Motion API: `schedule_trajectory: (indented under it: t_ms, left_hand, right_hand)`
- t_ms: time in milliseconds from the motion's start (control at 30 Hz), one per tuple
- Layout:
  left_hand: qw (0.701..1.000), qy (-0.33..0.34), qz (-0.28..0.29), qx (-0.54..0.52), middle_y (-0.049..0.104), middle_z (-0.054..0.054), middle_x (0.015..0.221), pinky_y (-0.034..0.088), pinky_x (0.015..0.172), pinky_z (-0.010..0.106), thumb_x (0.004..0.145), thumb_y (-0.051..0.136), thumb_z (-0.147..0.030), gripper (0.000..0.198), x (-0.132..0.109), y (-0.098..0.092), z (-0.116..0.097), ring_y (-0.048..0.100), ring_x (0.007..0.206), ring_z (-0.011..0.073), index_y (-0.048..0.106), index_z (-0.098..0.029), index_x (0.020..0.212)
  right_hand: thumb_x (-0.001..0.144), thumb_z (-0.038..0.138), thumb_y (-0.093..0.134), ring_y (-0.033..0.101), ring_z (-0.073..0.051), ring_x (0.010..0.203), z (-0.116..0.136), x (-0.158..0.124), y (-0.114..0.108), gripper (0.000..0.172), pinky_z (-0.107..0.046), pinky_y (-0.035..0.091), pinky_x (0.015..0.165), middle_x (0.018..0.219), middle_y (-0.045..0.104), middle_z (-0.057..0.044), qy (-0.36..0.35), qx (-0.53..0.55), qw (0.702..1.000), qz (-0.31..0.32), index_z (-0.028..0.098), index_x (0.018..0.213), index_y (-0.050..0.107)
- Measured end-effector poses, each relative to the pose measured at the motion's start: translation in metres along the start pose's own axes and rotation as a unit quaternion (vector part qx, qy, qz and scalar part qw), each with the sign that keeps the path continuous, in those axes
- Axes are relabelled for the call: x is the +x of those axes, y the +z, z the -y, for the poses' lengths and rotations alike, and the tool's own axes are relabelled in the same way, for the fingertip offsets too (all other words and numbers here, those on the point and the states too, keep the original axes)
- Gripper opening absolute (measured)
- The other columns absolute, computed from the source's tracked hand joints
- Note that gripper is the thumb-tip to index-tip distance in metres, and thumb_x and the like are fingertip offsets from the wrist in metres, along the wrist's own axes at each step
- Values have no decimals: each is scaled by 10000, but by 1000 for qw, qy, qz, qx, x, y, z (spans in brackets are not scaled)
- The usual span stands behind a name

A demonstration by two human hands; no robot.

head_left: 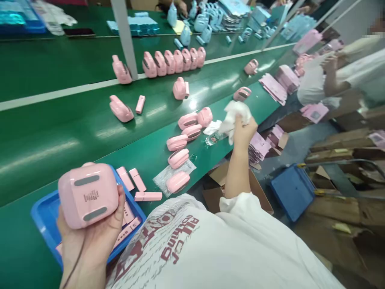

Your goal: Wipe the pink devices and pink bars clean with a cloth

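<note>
**Holding a pink device at lower left, gripping a cloth at centre right**

Sitting in the lower left of the frame, the pink device (pixel 88 195) is resting in the left hand (pixel 90 241), whose fingers are wrapping around its right edge and clamping it from below. Its underside is facing the camera, with two grey strips showing. Its longer side is running left to right at a slight tilt. The right hand (pixel 244 132) is reaching out to the centre right, well apart from the device, with its fist closing tight on a crumpled white cloth (pixel 233 114). So the cloth is lying up and to the right of the device, and only the left hand is touching the device.

Just under the left hand, a blue tray (pixel 45 216) is sitting on the green desk (pixel 45 152) and carrying small pink bars. More bars (pixel 135 180) are lying loose beside it. Between the two hands, a cluster of pink devices (pixel 186 136) is lying on the desk, nearer the right hand. A row of them (pixel 174 61) is standing along a white stripe in the upper middle, beside a grey post (pixel 126 36). Pale blue devices (pixel 204 20) are crowding the top. A co-worker's arm (pixel 331 72) is showing at the upper right. Below the desk edge, a cardboard box (pixel 216 180) and a blue bin (pixel 293 190) are sitting on the floor.
</note>
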State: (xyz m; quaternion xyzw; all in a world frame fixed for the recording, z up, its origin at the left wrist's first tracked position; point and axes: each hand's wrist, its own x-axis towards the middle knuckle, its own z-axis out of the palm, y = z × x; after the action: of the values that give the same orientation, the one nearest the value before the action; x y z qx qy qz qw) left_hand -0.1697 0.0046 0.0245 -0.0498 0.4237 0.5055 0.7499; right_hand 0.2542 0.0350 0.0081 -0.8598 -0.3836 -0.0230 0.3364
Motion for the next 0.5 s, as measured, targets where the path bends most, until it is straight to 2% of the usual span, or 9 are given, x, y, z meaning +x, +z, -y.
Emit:
schedule_trajectory:
  t_ms: [33,67,100,167,200,267,367,433,500]
  left_hand:
    - [1000,-7,6,6,714,-8,1091,600,796,419,877,467,-422,379,1,-1,4,671,1019,265,559,-418,1245]
    - [1000,-13,7,13,715,-2,1089,596,805,417,879,462,-418,380,1,-2,7,676,1009,259,559,-411,1247]
    - [1000,-18,4,22,716,8,1087,595,806,414,877,466,-415,383,0,-2,10,679,1000,257,562,-399,1247]
    - [999,-30,-8,41,715,33,1091,594,799,413,866,480,-408,394,-2,-3,15,679,1001,264,568,-370,1248]
    - [998,-36,-13,48,714,43,1096,593,794,417,862,485,-404,398,-3,-4,17,676,1007,270,570,-359,1248]
    - [998,-43,-18,53,710,56,1106,590,788,432,861,485,-386,399,-4,-5,19,674,1007,280,572,-345,1248]
    - [999,-29,-19,41,709,70,1103,585,783,449,849,508,-373,399,-6,-9,22,684,976,283,584,-333,1239]
    - [999,-7,-18,34,718,68,1077,588,766,453,840,531,-374,384,-8,-10,25,693,946,281,601,-340,1216]
    - [999,17,-20,32,725,66,1050,595,737,445,833,547,-392,369,-11,-10,29,700,919,280,618,-343,1192]
  right_hand:
    - [963,379,294,595,-257,1111,-14,13,-11,497,-403,453,952,1161,618,-214,12,-35,995,-92,28,1216,539]
    - [965,364,289,586,-256,1126,-28,24,-17,493,-391,438,968,1176,611,-217,16,-71,989,-126,31,1226,541]
    - [963,332,299,581,-252,1130,-39,31,-17,470,-381,429,979,1183,611,-216,15,-103,986,-128,38,1232,548]
    - [933,219,376,584,-240,1117,-58,35,-5,383,-364,417,998,1172,635,-188,-6,-131,989,-71,77,1223,580]
    - [907,149,389,577,-239,1126,-65,33,6,385,-376,404,1017,1182,637,-179,-28,-151,988,-11,91,1240,573]
    - [861,80,413,553,-232,1173,-75,23,29,425,-374,387,1046,1234,620,-164,-52,-155,986,35,107,1260,558]
    - [866,148,458,441,-214,1307,-87,9,55,470,-346,346,1092,1384,504,-170,-71,-127,989,35,100,1333,479]
    - [866,174,473,410,-198,1334,-93,10,61,460,-346,317,1115,1394,489,-179,-64,-95,993,26,92,1318,485]
    - [839,140,495,438,-194,1311,-98,17,59,398,-356,303,1126,1333,543,-183,4,12,1000,-19,89,1229,553]
